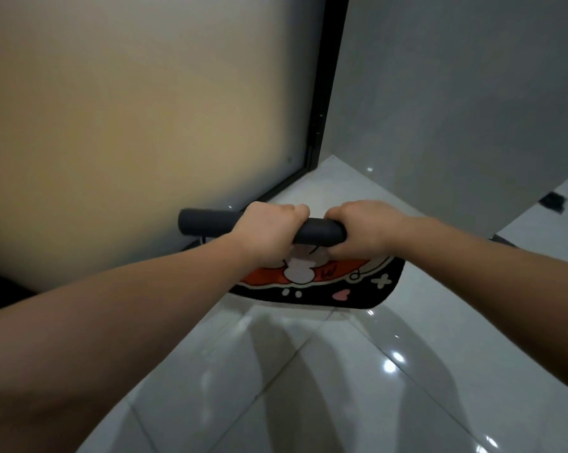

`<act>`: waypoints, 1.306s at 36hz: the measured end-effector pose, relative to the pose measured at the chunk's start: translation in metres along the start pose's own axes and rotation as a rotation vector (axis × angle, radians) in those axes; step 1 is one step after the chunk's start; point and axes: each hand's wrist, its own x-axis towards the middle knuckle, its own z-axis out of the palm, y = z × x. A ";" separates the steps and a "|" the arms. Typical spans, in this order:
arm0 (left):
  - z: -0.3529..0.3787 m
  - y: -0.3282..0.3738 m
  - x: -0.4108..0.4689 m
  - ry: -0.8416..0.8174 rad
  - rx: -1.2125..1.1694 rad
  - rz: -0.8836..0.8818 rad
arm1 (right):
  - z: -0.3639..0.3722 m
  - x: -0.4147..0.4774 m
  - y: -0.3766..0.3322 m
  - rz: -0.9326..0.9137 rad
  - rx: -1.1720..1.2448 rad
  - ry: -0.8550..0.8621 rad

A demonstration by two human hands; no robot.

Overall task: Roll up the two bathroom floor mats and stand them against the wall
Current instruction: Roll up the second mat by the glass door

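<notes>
A floor mat with a black border and a red and white cartoon print [367, 286] lies on the glossy tiled floor. Its far part is wound into a dark grey roll [207, 222] lying crosswise beside the frosted glass door. My left hand [269, 233] grips the middle of the roll from above. My right hand [367, 227] grips the roll's right end, fingers curled over it. The unrolled part shows below my hands. Only this one mat is clearly in view.
A frosted glass door [129, 125] with a black frame [325, 93] fills the left. A grey wall [455, 93] stands to the right, meeting the door in a corner. White glossy tiles [308, 387] spread toward me. A dark object [552, 201] lies at the far right.
</notes>
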 end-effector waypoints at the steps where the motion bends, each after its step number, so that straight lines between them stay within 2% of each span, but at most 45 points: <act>1: -0.001 0.001 0.000 0.024 0.024 0.007 | -0.004 0.000 0.001 0.011 0.074 -0.063; 3: -0.002 0.002 0.000 0.063 0.043 0.016 | -0.008 0.000 0.002 0.020 0.156 -0.112; 6: -0.003 0.001 0.002 0.063 0.015 0.019 | -0.006 0.000 0.003 0.025 0.090 -0.043; 8: -0.004 -0.001 0.005 0.001 -0.048 0.018 | 0.001 -0.001 0.003 -0.030 -0.105 0.094; 11: -0.004 -0.003 0.004 -0.167 -0.269 -0.033 | 0.014 -0.004 0.005 -0.172 -0.347 0.345; 13: -0.004 -0.004 0.003 -0.209 -0.370 -0.075 | 0.020 -0.004 0.006 -0.232 -0.415 0.459; 15: -0.004 -0.003 0.003 -0.202 -0.353 -0.082 | 0.024 -0.005 0.006 -0.238 -0.411 0.504; 18: -0.001 -0.002 0.000 -0.112 -0.204 -0.056 | 0.022 -0.003 0.003 -0.183 -0.336 0.386; 20: 0.001 0.000 -0.003 -0.029 -0.070 -0.010 | 0.014 -0.001 0.001 -0.119 -0.217 0.202; 23: 0.003 0.003 -0.007 0.055 0.070 0.053 | 0.004 0.001 0.001 0.005 0.155 -0.139; 25: 0.005 0.005 -0.008 0.107 0.097 0.076 | 0.002 0.002 0.005 0.063 0.323 -0.242; 27: 0.005 0.005 -0.007 0.105 0.073 0.079 | 0.003 0.002 0.007 0.081 0.331 -0.241; 29: 0.003 0.003 -0.004 0.046 0.011 0.065 | 0.006 0.002 0.004 0.060 0.209 -0.159; 33: 0.000 -0.008 -0.001 -0.218 -0.285 -0.006 | 0.018 -0.002 0.003 -0.122 -0.281 0.210; 35: 0.001 -0.012 -0.002 -0.303 -0.406 -0.045 | 0.022 -0.004 0.003 -0.202 -0.368 0.322; 38: 0.003 -0.012 -0.001 -0.344 -0.426 -0.071 | 0.026 -0.004 0.003 -0.242 -0.392 0.366; 40: 0.004 -0.010 -0.001 -0.286 -0.336 -0.071 | 0.029 -0.002 0.005 -0.222 -0.382 0.346; 42: 0.007 -0.007 -0.003 -0.180 -0.201 -0.049 | 0.026 0.002 0.006 -0.173 -0.326 0.255; 47: 0.009 -0.001 -0.008 -0.032 0.002 0.071 | 0.011 0.006 0.006 -0.013 0.171 -0.239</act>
